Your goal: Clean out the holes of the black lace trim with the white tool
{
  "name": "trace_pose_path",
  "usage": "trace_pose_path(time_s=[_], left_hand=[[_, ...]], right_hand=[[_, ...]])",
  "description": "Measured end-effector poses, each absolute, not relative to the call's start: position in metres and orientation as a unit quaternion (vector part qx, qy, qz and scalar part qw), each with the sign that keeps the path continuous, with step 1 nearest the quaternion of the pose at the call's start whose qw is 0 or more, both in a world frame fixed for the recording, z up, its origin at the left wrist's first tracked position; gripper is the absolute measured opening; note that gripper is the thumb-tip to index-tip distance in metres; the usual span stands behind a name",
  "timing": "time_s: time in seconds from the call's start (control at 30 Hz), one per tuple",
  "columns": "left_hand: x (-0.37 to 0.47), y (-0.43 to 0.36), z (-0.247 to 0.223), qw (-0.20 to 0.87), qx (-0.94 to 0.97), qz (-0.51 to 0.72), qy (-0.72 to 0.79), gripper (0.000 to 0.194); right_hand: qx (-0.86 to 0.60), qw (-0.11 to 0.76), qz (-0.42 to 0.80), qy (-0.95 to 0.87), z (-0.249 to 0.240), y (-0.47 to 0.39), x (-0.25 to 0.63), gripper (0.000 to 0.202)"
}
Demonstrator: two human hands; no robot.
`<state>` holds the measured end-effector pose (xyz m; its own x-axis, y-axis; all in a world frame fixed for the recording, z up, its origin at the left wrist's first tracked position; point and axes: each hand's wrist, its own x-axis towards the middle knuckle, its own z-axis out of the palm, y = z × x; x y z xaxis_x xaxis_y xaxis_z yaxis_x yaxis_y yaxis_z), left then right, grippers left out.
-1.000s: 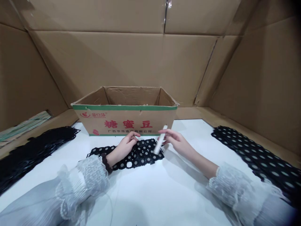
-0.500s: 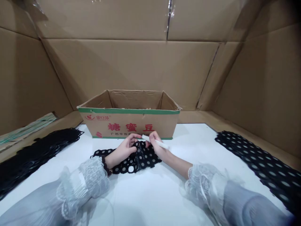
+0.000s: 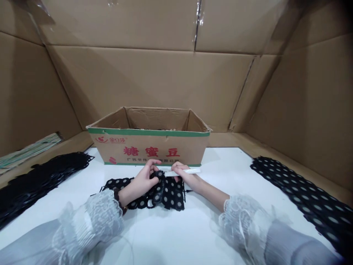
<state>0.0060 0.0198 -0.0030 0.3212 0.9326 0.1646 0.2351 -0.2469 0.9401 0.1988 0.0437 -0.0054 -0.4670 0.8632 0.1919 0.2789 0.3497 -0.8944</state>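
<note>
A piece of black openwork fabric with pale round dots lies bunched on the white tabletop, in front of the cardboard box. My left hand pinches a raised fold of it between thumb and fingers. In my right hand is a slim white pen-shaped tool, its near-left end at the fold beside my left fingertips. What the tool's tip is like is too small to make out. Both hands are close together over the fabric's upper edge.
The open cardboard box with a green rim and red lettering stands just beyond my hands, dark material inside. Black fabric is piled at the left, and a dotted black length lies at the right. Tall cardboard walls enclose the table.
The white tool has turned from slanting down rightward to nearly level. The fabric under my hands has shifted, its right part hanging a little lower. Both hands keep their hold.
</note>
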Motion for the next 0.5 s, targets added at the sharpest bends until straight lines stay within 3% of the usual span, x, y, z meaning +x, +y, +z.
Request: trace_pose_path(time_s=[0.27, 0.5], left_hand=[[0.001, 0.022, -0.006, 0.394, 0.740, 0.362, 0.408, 0.041], [0.005, 0.018, 0.003, 0.390, 0.764, 0.294, 0.421, 0.043]], right_hand=[[-0.381, 0.240, 0.472, -0.758, 0.006, 0.030, 0.205, 0.037], [-0.391, 0.273, 0.429, -0.767, 0.002, 0.029, 0.208, 0.029]])
